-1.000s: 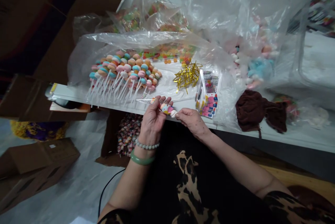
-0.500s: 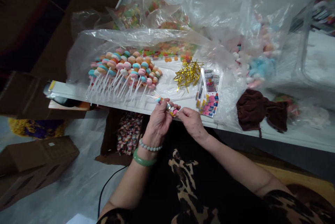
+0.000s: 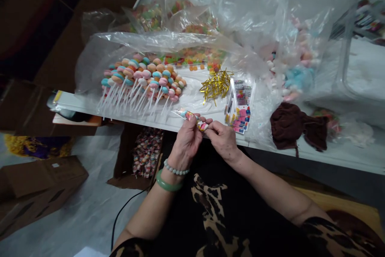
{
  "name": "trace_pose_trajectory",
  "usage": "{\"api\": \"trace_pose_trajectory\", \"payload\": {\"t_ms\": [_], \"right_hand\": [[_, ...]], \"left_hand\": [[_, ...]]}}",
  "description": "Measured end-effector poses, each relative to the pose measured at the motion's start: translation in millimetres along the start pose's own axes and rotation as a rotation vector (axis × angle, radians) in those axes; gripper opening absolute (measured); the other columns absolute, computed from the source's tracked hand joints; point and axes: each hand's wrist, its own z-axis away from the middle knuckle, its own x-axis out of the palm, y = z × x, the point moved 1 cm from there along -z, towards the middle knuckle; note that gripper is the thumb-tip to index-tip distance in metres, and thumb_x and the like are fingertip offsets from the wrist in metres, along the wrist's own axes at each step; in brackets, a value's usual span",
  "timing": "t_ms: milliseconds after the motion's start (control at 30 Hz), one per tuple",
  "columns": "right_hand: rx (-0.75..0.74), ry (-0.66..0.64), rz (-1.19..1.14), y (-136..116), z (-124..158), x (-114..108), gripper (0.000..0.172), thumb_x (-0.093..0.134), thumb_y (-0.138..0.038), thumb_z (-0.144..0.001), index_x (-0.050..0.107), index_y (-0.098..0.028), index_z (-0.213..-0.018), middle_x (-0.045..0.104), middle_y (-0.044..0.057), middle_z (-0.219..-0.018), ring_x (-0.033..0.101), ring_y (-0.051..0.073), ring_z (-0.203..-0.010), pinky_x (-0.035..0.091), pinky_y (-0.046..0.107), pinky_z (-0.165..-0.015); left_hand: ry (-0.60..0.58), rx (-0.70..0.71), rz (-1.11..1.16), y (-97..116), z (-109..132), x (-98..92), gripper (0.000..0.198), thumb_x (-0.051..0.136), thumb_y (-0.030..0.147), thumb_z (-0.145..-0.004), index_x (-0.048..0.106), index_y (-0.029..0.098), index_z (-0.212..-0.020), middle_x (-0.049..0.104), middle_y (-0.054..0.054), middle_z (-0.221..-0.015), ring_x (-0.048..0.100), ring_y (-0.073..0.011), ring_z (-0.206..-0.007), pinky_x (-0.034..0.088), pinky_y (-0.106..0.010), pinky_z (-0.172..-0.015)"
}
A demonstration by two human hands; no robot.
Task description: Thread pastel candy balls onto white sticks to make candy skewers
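Note:
My left hand (image 3: 188, 138) is closed round a small clear candy packet (image 3: 188, 115) with coloured sweets in it, its pointed end sticking out to the left. My right hand (image 3: 222, 140) pinches at the near end of the same packet, its fingertips close to my left fingers. Whether a tie is between them is too small to tell. Beyond my hands lie gold twist ties (image 3: 217, 85) in a loose pile. Printed cards (image 3: 240, 108) are stacked right of them. Candy lollipops (image 3: 141, 74) with white sticks lie in rows at the left.
Clear bags of gummy sweets (image 3: 192, 28) lie at the back. A brown cloth (image 3: 287, 124) rests at the right of the white table (image 3: 315, 158). Below the table's edge, an open carton (image 3: 120, 173) holds many small packets. More cartons stand at the left.
Both hands have shifted slightly right, with the packet still between them. The packet has turned a little, and more of its coloured end shows.

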Motion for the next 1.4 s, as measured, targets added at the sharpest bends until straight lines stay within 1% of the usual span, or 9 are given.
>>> {"api": "trace_pose_trajectory", "payload": {"t_ms": [100, 200, 400, 533, 667, 967, 1100, 1233, 1400], "right_hand": [[-0.023, 0.039, 0.045, -4, -1, 2, 0.022, 0.057, -0.038, -0.085, 0.063, -0.023, -0.07, 0.069, -0.001, -0.078, 0.057, 0.014, -0.065, 0.035, 0.024, -0.06], [-0.05, 0.078, 0.155, -7, -2, 3, 0.026, 0.055, -0.044, -0.088, 0.067, -0.024, -0.076, 0.069, 0.0, -0.073, 0.057, 0.014, -0.062, 0.035, 0.025, -0.059], [-0.11, 0.162, 0.314, 0, -7, 0, 0.027, 0.052, -0.036, -0.088, 0.065, -0.022, -0.069, 0.066, 0.001, -0.064, 0.056, 0.014, -0.06, 0.034, 0.024, -0.058], [-0.181, 0.195, 0.433, 5, -6, 1, 0.024, 0.049, -0.03, -0.09, 0.067, -0.02, -0.076, 0.068, 0.004, -0.068, 0.059, 0.016, -0.064, 0.034, 0.026, -0.061], [-0.205, 0.124, 0.411, 6, 0, 4, 0.022, 0.048, -0.024, -0.09, 0.069, -0.02, -0.088, 0.072, 0.005, -0.078, 0.064, 0.017, -0.071, 0.037, 0.026, -0.066], [-0.013, -0.055, 0.178, -5, -1, -2, 0.018, 0.057, -0.028, -0.087, 0.073, -0.024, -0.094, 0.075, 0.002, -0.081, 0.067, 0.018, -0.076, 0.043, 0.026, -0.067], [-0.028, -0.076, 0.181, -8, 1, -2, 0.021, 0.054, -0.029, -0.088, 0.072, -0.023, -0.098, 0.074, 0.002, -0.076, 0.066, 0.018, -0.07, 0.042, 0.026, -0.064], [-0.103, -0.045, 0.223, -3, 4, 0, 0.022, 0.052, -0.029, -0.089, 0.072, -0.025, -0.099, 0.075, 0.003, -0.084, 0.067, 0.018, -0.078, 0.043, 0.024, -0.07], [-0.051, -0.085, 0.134, 2, 0, 3, 0.021, 0.054, -0.025, -0.086, 0.072, -0.026, -0.097, 0.072, 0.0, -0.075, 0.064, 0.017, -0.071, 0.042, 0.024, -0.066]], "left_hand": [[0.006, 0.019, 0.03, -4, 1, 3.8, 0.01, 0.061, 0.013, -0.086, 0.059, 0.013, -0.076, 0.061, 0.0, -0.071, 0.06, -0.0071, -0.066, 0.048, -0.017, -0.068], [0.011, 0.012, 0.032, -3, 1, 6.6, 0.011, 0.061, 0.012, -0.085, 0.059, 0.013, -0.074, 0.06, 0.0, -0.07, 0.058, -0.0058, -0.065, 0.047, -0.015, -0.067], [0.008, -0.036, -0.188, -1, 7, -6.3, 0.024, 0.067, 0.038, -0.083, 0.06, 0.015, -0.079, 0.065, -0.003, -0.074, 0.062, -0.0125, -0.064, 0.051, -0.025, -0.065], [0.046, 0.292, -0.58, -6, 18, -14.6, 0.019, 0.079, 0.026, -0.069, 0.063, 0.017, -0.074, 0.061, 0.002, -0.068, 0.057, -0.0107, -0.063, 0.045, -0.021, -0.066], [0.073, 0.58, -0.866, -7, 24, -14.1, 0.01, 0.077, 0.02, -0.07, 0.068, 0.022, -0.074, 0.063, 0.003, -0.073, 0.052, -0.0117, -0.07, 0.04, -0.019, -0.07], [0.187, 0.63, -1.033, -9, 19, -26.4, 0.01, 0.073, 0.016, -0.074, 0.07, 0.025, -0.079, 0.064, 0.003, -0.072, 0.051, -0.0116, -0.065, 0.036, -0.018, -0.067], [0.221, 0.714, -1.197, -9, 21, -24.1, 0.007, 0.069, 0.022, -0.079, 0.07, 0.024, -0.085, 0.066, 0.001, -0.072, 0.053, -0.0117, -0.061, 0.036, -0.02, -0.066], [0.223, 0.824, -1.442, -5, 21, -22.7, 0.014, 0.063, 0.034, -0.083, 0.067, 0.021, -0.088, 0.07, -0.002, -0.078, 0.056, -0.012, -0.06, 0.038, -0.022, -0.063], [0.196, 0.812, -1.514, -2, 16, -28.7, 0.015, 0.057, 0.032, -0.086, 0.065, 0.02, -0.086, 0.068, 0.0, -0.072, 0.054, -0.0106, -0.057, 0.04, -0.021, -0.06]]}}
